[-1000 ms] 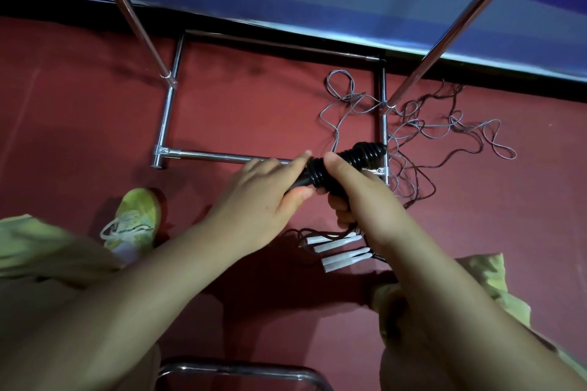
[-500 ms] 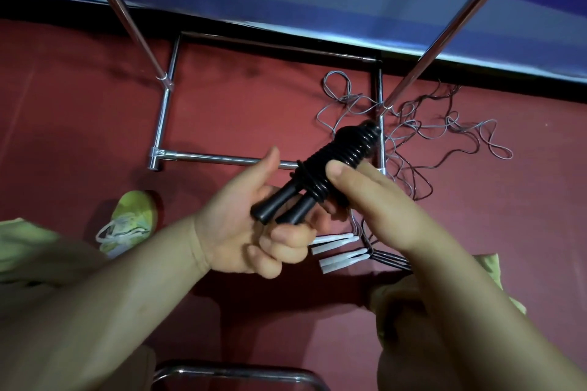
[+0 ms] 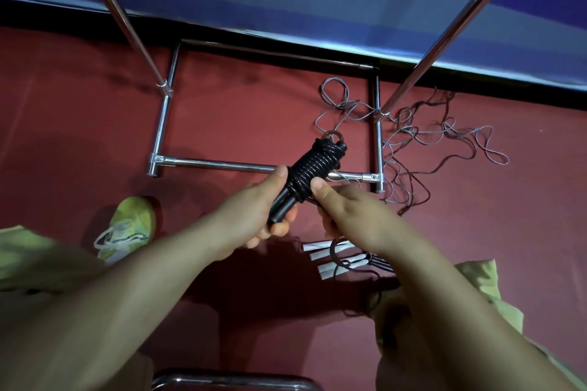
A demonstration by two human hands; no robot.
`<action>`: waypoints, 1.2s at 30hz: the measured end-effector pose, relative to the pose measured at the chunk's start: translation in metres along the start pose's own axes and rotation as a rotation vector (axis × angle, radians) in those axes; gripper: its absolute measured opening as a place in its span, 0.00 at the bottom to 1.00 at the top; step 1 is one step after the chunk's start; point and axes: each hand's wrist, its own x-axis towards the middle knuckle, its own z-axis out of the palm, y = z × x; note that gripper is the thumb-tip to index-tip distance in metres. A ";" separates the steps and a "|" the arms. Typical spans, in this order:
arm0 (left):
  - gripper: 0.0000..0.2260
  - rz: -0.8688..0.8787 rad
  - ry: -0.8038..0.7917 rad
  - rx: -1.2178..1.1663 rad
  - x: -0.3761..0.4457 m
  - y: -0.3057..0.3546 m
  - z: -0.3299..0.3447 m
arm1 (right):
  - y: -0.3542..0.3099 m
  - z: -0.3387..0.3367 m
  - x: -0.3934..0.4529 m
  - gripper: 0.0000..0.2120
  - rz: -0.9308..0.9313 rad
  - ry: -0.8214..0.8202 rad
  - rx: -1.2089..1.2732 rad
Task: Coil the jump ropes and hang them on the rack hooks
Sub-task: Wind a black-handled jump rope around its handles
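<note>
The black jump rope [image 3: 313,168], wound tight around its two handles, is up over the red floor [image 3: 95,124]. The left hand [image 3: 254,216] grips the handles, and the right hand [image 3: 352,216] pinches the coil. Four white handles [image 3: 330,259] lie on the floor.

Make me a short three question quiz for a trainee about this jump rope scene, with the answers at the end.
1. True or false: the black jump rope is already wound around its own handles.
2. Which hand grips the handle end of that bundle? A. left hand B. right hand C. neither
3. Fill the blank: the white handles lie on the red ____.

Key
1. True; its cord sits in tight turns around the paired handles.
2. A; the left hand wraps the handle ends, while the right hand pinches the coil with thumb on top.
3. floor, near the loose tangled ropes by the rack base.
</note>
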 end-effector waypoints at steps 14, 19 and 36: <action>0.17 0.110 0.259 0.511 0.002 -0.002 -0.008 | 0.002 0.013 0.003 0.32 0.147 -0.110 0.444; 0.22 0.113 0.187 0.432 0.002 -0.002 -0.007 | -0.004 0.012 0.000 0.21 0.076 -0.009 0.463; 0.25 -0.193 -0.557 -0.443 -0.010 0.004 -0.010 | -0.001 -0.019 -0.012 0.28 -0.113 -0.138 0.312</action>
